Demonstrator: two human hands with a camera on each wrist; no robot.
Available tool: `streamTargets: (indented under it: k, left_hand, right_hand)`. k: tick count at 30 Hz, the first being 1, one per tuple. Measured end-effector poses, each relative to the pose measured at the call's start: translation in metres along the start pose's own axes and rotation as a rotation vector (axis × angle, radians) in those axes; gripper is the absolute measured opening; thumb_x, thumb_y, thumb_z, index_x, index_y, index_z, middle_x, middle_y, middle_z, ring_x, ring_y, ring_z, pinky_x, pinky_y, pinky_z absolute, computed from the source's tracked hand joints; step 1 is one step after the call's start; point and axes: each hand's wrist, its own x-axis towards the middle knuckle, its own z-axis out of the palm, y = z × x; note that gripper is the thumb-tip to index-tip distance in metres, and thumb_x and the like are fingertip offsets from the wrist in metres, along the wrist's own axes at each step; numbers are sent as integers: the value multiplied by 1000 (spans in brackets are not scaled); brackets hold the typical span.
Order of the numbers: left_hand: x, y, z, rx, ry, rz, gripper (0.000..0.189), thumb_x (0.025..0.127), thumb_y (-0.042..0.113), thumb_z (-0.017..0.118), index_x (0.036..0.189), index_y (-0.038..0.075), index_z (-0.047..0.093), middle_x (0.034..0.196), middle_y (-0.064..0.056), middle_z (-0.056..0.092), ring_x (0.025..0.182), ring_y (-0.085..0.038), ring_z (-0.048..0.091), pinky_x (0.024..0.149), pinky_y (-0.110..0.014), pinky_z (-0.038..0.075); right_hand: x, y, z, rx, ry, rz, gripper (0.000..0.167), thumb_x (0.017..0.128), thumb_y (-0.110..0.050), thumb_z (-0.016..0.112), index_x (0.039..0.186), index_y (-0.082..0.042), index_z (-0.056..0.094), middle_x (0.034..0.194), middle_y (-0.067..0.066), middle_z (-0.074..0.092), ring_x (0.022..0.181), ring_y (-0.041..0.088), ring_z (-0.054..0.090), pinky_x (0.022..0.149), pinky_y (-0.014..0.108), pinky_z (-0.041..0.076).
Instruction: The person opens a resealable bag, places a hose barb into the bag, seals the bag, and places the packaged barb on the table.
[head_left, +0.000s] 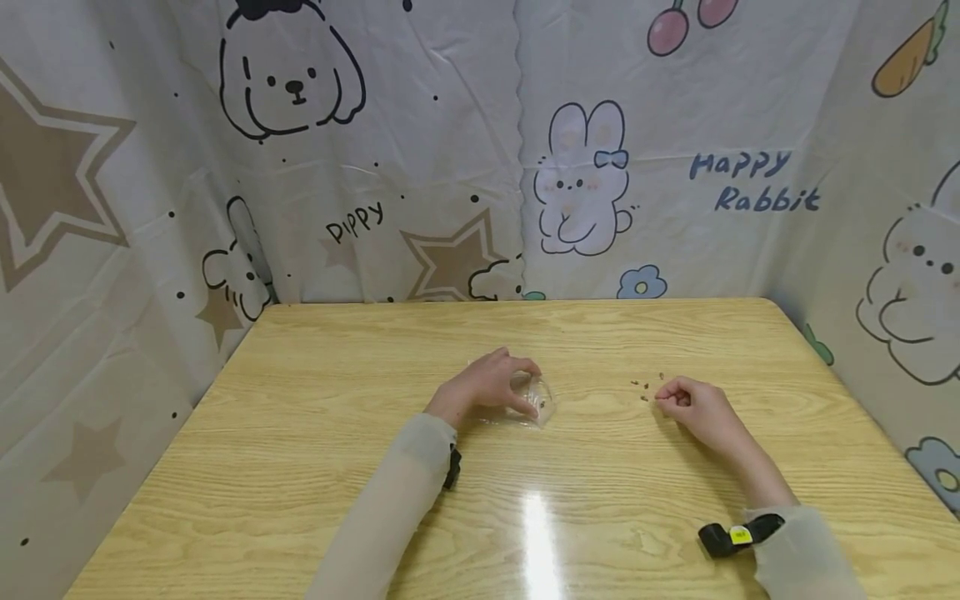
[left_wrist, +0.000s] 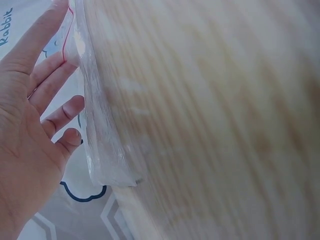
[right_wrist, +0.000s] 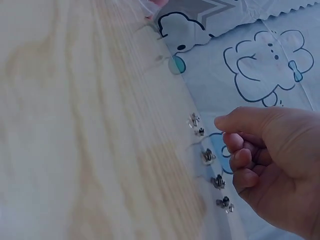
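My left hand (head_left: 497,383) holds a clear zip bag (head_left: 546,398) on the table, thumb and fingers on either side of its mouth. A red line runs along the edge of the bag (left_wrist: 102,135) in the left wrist view. One small dark piece (head_left: 542,404) shows at the bag. To the right, my right hand (head_left: 697,410) is beside several tiny metallic pieces (right_wrist: 208,156) lying apart on the table; their exact kind is unclear. In the right wrist view, the thumb and the loosely curled fingers are slightly apart, with nothing visible between them.
The wooden table (head_left: 337,358) reaches back to a printed cloth curtain (head_left: 450,150), which also hangs along both sides. A bright light reflection lies on the tabletop near the front middle. Black straps sit on both wrists.
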Motion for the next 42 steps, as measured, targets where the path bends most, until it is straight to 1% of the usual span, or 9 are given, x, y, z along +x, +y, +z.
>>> streamTargets:
  k: [3,5,11,14,21,31,38,42]
  left_hand:
    - [0,0,0,-13,-5,-3,68,74,52,80,133,30,56,138,0,55,129,-23,46,111,-45,38]
    - [0,0,0,-15,-5,-4,68,74,52,80,133,30,56,138,0,55,129,-22,47,111,-45,39]
    - [1,-1,1,-2,3,6,66,74,52,80,132,30,58,128,1,58,110,-17,48,102,-39,44]
    - [1,-1,1,1,6,4,66,73,52,80,131,30,58,126,2,58,107,-15,47,101,-38,44]
    - [1,-2,2,-6,5,-3,67,72,54,81,131,31,58,124,1,57,106,-16,47,101,-38,44]
    - [2,-2,2,-12,7,-6,66,73,53,81,131,32,58,121,1,56,104,-15,47,98,-36,45]
    - [1,-2,2,-5,7,-10,67,72,54,80,131,32,58,120,0,55,104,-16,47,98,-37,45]
    - [1,-2,2,-10,3,-10,66,72,54,80,130,33,58,121,1,55,105,-15,47,99,-37,44]
  right_hand:
    - [-2,4,-3,-22,5,-1,11,93,-8,62,98,0,64,82,6,60,69,8,46,59,20,39]
    - [-2,6,-5,-34,5,-3,11,92,-8,62,98,1,64,82,7,62,69,8,46,59,20,40]
    - [-2,11,-9,-71,-3,-2,11,91,-9,64,97,1,65,81,6,63,67,7,47,58,20,40]
    - [-1,12,-10,-77,-17,1,11,91,-8,65,96,2,64,80,6,62,67,9,47,58,21,39]
    - [4,12,-10,-98,-54,-11,8,89,-5,65,91,3,64,79,9,62,71,14,50,59,22,40]
    - [11,11,-12,-144,-79,-50,7,89,-6,64,84,-1,66,74,5,63,67,12,51,60,22,41]
    - [12,9,-14,-133,-122,-74,9,91,-5,64,84,1,63,74,7,60,66,12,48,58,22,39]
    - [11,10,-13,-137,-133,-90,10,91,-5,63,85,2,62,75,7,60,68,13,48,58,21,39]
